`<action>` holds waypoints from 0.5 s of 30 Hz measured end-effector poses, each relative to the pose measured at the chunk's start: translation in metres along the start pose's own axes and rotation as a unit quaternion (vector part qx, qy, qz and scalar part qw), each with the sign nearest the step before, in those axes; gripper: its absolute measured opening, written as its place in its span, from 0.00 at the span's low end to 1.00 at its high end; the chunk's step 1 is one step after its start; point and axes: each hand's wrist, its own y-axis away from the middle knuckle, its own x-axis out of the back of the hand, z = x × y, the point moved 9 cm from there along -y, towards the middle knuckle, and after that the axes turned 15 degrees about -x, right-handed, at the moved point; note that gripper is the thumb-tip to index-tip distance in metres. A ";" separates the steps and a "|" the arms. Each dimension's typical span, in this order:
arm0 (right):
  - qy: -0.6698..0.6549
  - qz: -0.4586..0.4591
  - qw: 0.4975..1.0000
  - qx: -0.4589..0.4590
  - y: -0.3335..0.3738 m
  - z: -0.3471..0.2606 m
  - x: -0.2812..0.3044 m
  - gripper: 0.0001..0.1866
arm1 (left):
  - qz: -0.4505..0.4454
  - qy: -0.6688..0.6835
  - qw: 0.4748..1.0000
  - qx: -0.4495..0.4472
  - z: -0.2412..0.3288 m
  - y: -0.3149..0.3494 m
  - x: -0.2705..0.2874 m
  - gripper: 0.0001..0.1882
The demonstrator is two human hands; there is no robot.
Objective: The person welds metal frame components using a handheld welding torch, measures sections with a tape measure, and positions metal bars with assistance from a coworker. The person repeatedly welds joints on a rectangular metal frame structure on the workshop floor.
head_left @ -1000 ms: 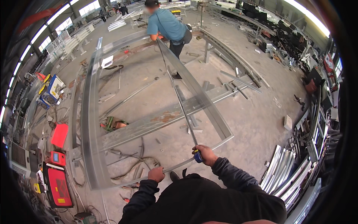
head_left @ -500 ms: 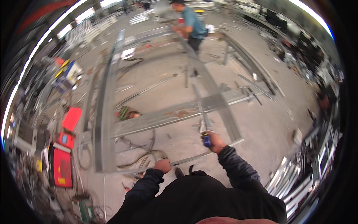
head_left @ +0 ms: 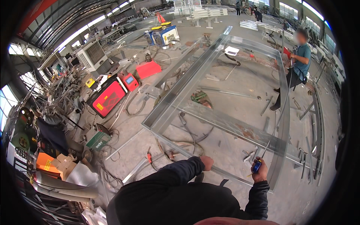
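Blue tape measure (head_left: 257, 166) gripped by right hand (head_left: 261, 173); left hand (head_left: 207, 163) curled at metal frame (head_left: 178, 93), hold can't be told; blade (head_left: 265, 149) could be whipped back if grip's loosened

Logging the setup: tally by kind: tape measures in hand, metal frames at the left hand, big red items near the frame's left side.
Tape measure: 1
Metal frame: 1
Big red items: 3 (red case, red box with screen, red panel)
Total: 5
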 end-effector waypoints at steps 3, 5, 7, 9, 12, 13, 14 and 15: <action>0.037 0.012 0.999 0.024 -0.001 -0.009 0.003 0.11 | -0.007 0.006 1.000 0.002 -0.002 -0.002 -0.001 0.14; 0.033 0.018 0.999 0.031 -0.008 -0.014 0.010 0.12 | -0.008 0.008 1.000 -0.002 -0.003 -0.005 -0.003 0.14; 0.022 0.029 0.998 0.047 -0.007 -0.019 0.015 0.13 | -0.009 0.006 1.000 -0.004 0.000 -0.006 -0.003 0.14; 0.019 0.025 0.999 0.042 -0.014 -0.022 0.026 0.14 | -0.008 0.003 1.000 -0.004 -0.001 -0.005 -0.005 0.14; 0.044 0.018 0.997 0.067 -0.017 -0.028 0.035 0.15 | -0.018 -0.005 1.000 0.003 -0.005 -0.007 -0.012 0.15; 0.051 0.030 0.996 0.070 -0.019 -0.028 0.042 0.15 | -0.016 -0.009 1.000 -0.001 -0.004 -0.008 -0.010 0.15; 0.060 0.040 0.995 0.069 -0.016 -0.027 0.044 0.14 | -0.014 -0.010 1.000 0.000 -0.002 -0.007 -0.010 0.15; 0.069 0.051 0.994 0.068 -0.014 -0.028 0.045 0.13 | -0.012 -0.010 1.000 0.000 -0.002 -0.007 -0.010 0.15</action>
